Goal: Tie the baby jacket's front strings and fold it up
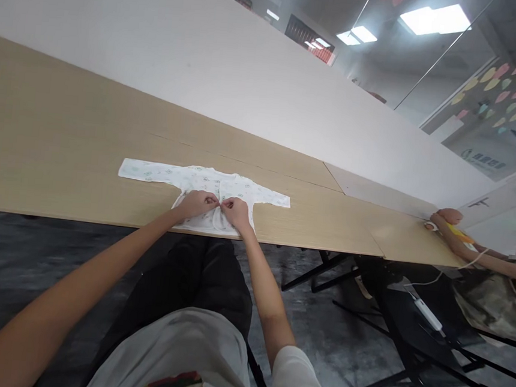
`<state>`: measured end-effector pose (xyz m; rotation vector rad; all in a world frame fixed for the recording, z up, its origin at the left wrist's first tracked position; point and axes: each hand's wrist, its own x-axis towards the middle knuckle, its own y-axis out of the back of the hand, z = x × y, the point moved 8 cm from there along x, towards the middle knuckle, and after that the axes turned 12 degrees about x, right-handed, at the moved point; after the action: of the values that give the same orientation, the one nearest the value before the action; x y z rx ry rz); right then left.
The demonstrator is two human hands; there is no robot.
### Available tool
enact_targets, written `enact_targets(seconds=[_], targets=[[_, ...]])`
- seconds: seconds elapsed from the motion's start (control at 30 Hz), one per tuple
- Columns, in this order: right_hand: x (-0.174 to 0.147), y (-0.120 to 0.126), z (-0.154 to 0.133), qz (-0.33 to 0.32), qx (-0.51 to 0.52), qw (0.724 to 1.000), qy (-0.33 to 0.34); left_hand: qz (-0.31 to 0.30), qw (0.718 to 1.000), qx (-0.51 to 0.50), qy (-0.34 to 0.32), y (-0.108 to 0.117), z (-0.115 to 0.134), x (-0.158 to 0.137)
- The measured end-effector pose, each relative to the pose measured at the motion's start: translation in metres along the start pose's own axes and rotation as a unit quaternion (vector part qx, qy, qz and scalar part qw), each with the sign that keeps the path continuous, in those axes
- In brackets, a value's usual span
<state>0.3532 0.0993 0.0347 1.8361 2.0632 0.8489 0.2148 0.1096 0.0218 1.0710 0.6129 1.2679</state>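
Note:
A small white baby shirt (200,180) with a faint print lies on the table, its two sleeves spread out to the left and right. My left hand (197,205) pinches the front edge of the shirt near its middle. Close against it, my right hand (236,212) pinches the other side of the front opening, so the fingertips of both hands almost meet. Below the hands the cloth is bunched a little toward the table's front edge. Any fastener between the fingers is too small to make out.
The long wooden table (65,122) runs along a white wall (183,66) with glass above it. At the far right another person (499,269) holds a doll (451,216) on the table. Black folding chairs (413,327) stand on the right, one bearing a white power strip (428,314).

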Motion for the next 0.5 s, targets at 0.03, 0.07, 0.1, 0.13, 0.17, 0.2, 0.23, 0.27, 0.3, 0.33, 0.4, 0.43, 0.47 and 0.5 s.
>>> enact_targets(seconds=[0.03,0.07,0.1,0.13,0.17,0.2,0.23,0.27,0.3,0.33,0.4,0.43,0.47,0.5], targets=[[-0.0012,-0.0004,-0.0002,0.002,-0.008,1.0,0.003,0.0,1.0,0.007,0.0,0.0005,0.0008,-0.0005],[-0.0022,-0.0007,-0.0005,0.003,-0.017,1.0,0.007,0.001,1.0,0.016,0.0,0.001,0.0015,-0.001],[-0.0031,-0.0007,-0.0011,0.005,-0.026,1.0,0.012,0.001,1.0,0.025,0.001,0.0013,0.0022,-0.0016],[-0.0038,-0.0005,-0.0018,0.007,-0.034,0.999,0.017,0.001,0.999,0.033,0.002,0.0016,0.0026,-0.0022],[-0.0042,-0.0002,-0.0023,0.01,-0.04,0.999,0.019,0.001,0.999,0.039,0.003,0.0019,0.0028,-0.0027],[-0.0043,0.0002,-0.0024,0.013,-0.041,0.999,0.016,0.001,0.999,0.041,0.004,0.0022,0.003,-0.0032],[-0.0041,0.0003,-0.0019,0.013,-0.039,0.999,0.009,0.001,0.999,0.038,0.002,0.0024,0.0032,-0.0036],[-0.0038,0.0002,-0.0008,0.012,-0.033,0.999,-0.003,0.0,1.0,0.031,0.0,0.0026,0.0034,-0.0039],[-0.0034,-0.0003,0.0005,0.009,-0.024,1.0,-0.017,-0.002,1.0,0.023,-0.003,0.0027,0.0034,-0.0041],[-0.003,-0.0007,0.0017,0.007,-0.015,0.999,-0.031,-0.002,1.0,0.016,-0.004,0.0029,0.0032,-0.0042],[-0.0025,-0.001,0.0035,0.011,-0.002,0.999,-0.05,-0.002,1.0,0.012,-0.003,0.0037,0.0022,-0.0041],[-0.0025,-0.0006,0.004,0.018,0.001,0.998,-0.054,-0.002,1.0,0.013,-0.002,0.0041,0.0015,-0.004],[-0.0026,-0.0002,0.0047,0.025,0.002,0.998,-0.058,-0.002,1.0,0.011,0.0,0.0046,0.0009,-0.004],[-0.0028,0.0003,0.0055,0.031,0.003,0.998,-0.06,-0.003,1.0,0.006,0.001,0.0049,0.0005,-0.0041]])
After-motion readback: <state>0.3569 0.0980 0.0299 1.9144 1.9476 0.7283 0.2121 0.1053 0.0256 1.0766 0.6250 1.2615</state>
